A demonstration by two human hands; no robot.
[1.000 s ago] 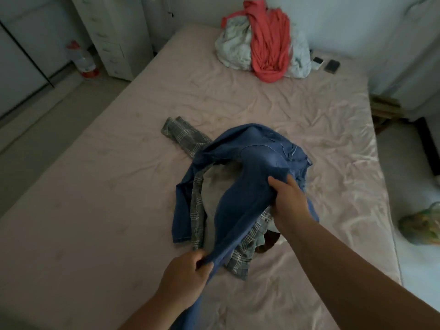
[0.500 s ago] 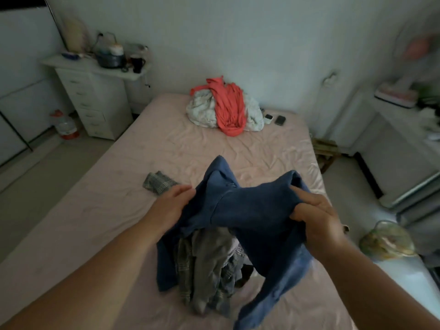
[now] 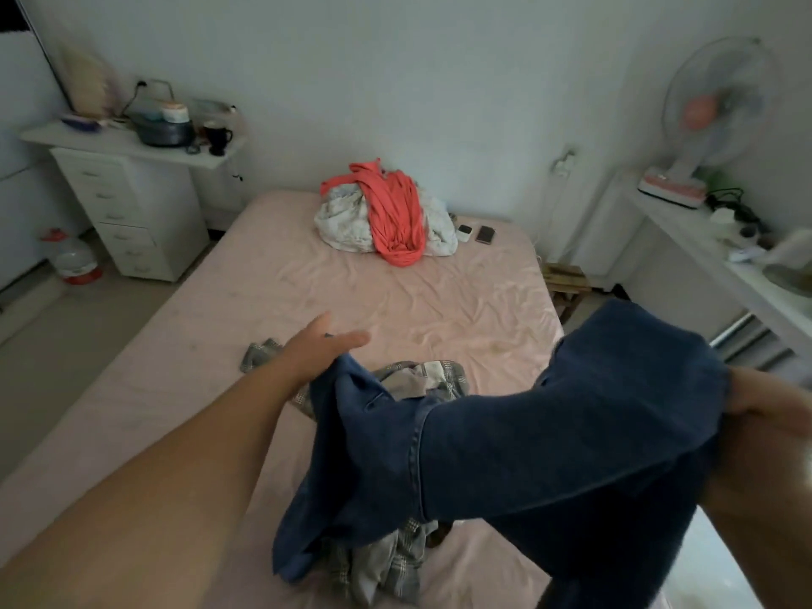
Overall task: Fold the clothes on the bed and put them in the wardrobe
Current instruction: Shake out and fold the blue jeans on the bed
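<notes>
- The jeans [image 3: 549, 446] are up off the bed [image 3: 184, 389] now. Half a second back both hands had them bunched in the middle, now they're stretched out wide to the right.
- Right hand [image 3: 764, 415] is gripping one end of the jeans at the right edge of view, fingers curled round the denim.
- Left hand [image 3: 325, 345] has let go: fingers straight, palm flat, just brushing the other end of the jeans, which hangs loose over the pile.
- So I'd say this is the shake-out before the fold. The left hand probably needs to grab the loose end again to get them flat.
- The plaid shirt [image 3: 386, 560] is still crumpled on the bed right under the jeans, with a bit of it poking out to the left. Not touched yet.
- At the far end of the bed, a red garment [image 3: 395, 222] is draped over a pale bundle [image 3: 342, 226], with two phones [image 3: 474, 234] just right of it.
- Nothing folded yet and no wardrobe clearly in view, so it's early days.
</notes>
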